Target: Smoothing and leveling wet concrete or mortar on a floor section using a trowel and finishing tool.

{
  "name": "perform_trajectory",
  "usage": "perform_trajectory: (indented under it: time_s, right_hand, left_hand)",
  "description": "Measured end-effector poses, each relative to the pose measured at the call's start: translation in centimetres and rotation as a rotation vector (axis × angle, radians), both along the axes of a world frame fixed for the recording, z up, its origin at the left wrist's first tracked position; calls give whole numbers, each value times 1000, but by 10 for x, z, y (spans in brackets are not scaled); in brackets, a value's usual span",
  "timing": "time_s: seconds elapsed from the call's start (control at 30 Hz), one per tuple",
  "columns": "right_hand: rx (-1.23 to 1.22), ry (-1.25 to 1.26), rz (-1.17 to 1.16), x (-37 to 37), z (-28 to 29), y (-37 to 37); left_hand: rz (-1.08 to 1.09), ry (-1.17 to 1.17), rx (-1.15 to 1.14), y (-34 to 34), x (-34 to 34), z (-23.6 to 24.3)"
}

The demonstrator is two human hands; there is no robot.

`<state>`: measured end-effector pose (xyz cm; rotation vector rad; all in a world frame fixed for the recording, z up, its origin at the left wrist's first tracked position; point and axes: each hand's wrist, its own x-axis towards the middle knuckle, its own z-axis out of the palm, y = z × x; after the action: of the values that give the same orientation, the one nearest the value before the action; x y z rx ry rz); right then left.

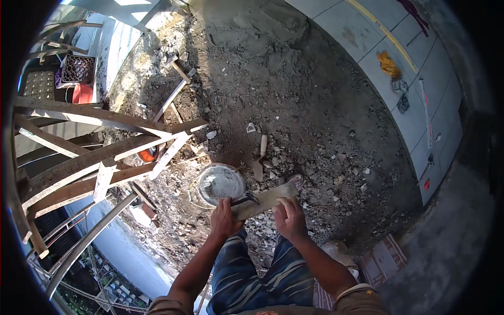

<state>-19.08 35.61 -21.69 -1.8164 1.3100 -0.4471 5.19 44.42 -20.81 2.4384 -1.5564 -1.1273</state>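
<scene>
Flat board (268, 201): held with both hands in front of the knees, over rubble-strewn ground (325, 152).
Runs aslant, from the left hand (224, 218) at the lower end to just past the right hand (290, 219) at the upper end. Clamped at the lower end by closely set left fingers, just beside a dark curved piece (245, 199) along the far edge. Touched at the near edge by right fingers, bent and together; cannot tell whether clamped. Just beyond the left hand: round bucket (223, 166) with grey contents. Beyond the board: trowel (263, 146), lying handle-away on the ground. At far left: crossed timbers (89, 113). At far right: pale floor tiles (367, 39).
</scene>
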Motion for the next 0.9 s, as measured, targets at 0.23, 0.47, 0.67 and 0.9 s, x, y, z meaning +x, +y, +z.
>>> perform_trajectory:
  time_s: [0.23, 0.47, 0.67, 0.9]
  right_hand:
    - [84, 610, 365, -68, 53, -134]
    - [176, 356, 183, -42, 59, -211]
    - [848, -54, -364, 32, 50, -264]
    - [1009, -293, -802, 207, 29, -381]
  left_hand:
    - [-336, 108, -145, -148, -64, 8]
    - [-674, 63, -452, -251, -60, 13]
    - [-393, 57, -489, -326, 0, 8]
    - [26, 40, -355, -422, 108, -4]
